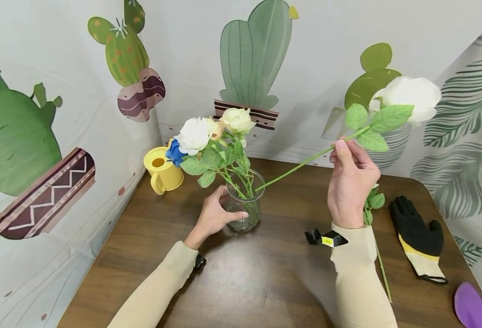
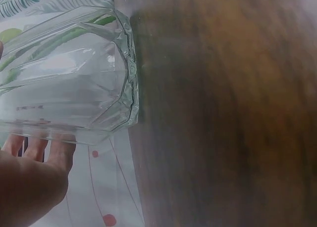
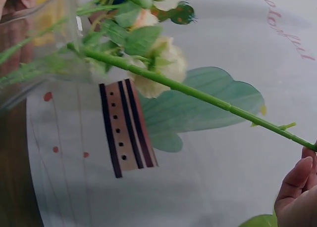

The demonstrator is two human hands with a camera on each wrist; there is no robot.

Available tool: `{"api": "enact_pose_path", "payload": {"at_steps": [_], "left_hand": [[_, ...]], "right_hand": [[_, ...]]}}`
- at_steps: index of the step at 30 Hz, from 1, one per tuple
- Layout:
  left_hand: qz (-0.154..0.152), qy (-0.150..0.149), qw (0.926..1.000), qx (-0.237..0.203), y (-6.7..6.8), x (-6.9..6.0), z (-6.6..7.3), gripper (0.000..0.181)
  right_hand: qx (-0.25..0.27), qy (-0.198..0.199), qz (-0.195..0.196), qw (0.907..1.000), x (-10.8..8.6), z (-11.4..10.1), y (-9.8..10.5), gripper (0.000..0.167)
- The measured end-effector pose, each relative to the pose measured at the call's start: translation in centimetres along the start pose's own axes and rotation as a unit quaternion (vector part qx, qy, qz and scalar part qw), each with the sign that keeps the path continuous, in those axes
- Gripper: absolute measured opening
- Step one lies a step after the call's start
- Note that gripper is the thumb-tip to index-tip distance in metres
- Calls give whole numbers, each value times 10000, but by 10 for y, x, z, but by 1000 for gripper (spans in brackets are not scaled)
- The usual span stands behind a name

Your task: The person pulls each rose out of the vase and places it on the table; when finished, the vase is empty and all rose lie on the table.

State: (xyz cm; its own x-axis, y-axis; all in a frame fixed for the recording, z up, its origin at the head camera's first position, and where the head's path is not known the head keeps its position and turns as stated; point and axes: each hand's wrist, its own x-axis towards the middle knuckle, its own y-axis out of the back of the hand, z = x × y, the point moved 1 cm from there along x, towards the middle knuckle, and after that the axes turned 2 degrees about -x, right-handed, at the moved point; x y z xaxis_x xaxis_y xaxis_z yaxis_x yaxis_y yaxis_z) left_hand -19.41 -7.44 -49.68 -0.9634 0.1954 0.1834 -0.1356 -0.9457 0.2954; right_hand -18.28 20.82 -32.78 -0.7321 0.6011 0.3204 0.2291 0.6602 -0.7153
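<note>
Roses (image 1: 194, 136) already stand in the glass vase (image 1: 253, 219) the left hand (image 1: 214, 215) grips; the right hand (image 1: 352, 178) pinches a white rose (image 1: 413, 99), stem tip (image 3: 73, 47) at the rim – not yet settled – and another leafy stem (image 1: 382, 269) lies unplaced

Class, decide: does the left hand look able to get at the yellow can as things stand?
Probably yes, once it lets go: the left hand holds the glass vase, but the yellow can stands close by, its handle apparently unblocked.

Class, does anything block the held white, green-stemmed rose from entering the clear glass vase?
Nothing visible. The rose has its stem tip at the mouth of the vase; other green stems partly fill the opening.
</note>
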Motion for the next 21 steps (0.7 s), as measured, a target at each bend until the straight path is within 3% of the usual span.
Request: {"api": "enact_pose_path", "payload": {"at_steps": [10, 15, 21], "left_hand": [[-18, 61, 10000, 43, 0, -1, 0, 68], [-2, 34, 10000, 66, 0, -1, 0, 68], [7, 57, 9999, 152, 1, 0, 0, 68]], "right_hand": [[356, -46, 357, 9987, 17, -28, 19, 4], [-13, -2, 374, 9993, 23, -35, 39, 10], [-477, -317, 550, 9968, 27, -36, 66, 5]]}}
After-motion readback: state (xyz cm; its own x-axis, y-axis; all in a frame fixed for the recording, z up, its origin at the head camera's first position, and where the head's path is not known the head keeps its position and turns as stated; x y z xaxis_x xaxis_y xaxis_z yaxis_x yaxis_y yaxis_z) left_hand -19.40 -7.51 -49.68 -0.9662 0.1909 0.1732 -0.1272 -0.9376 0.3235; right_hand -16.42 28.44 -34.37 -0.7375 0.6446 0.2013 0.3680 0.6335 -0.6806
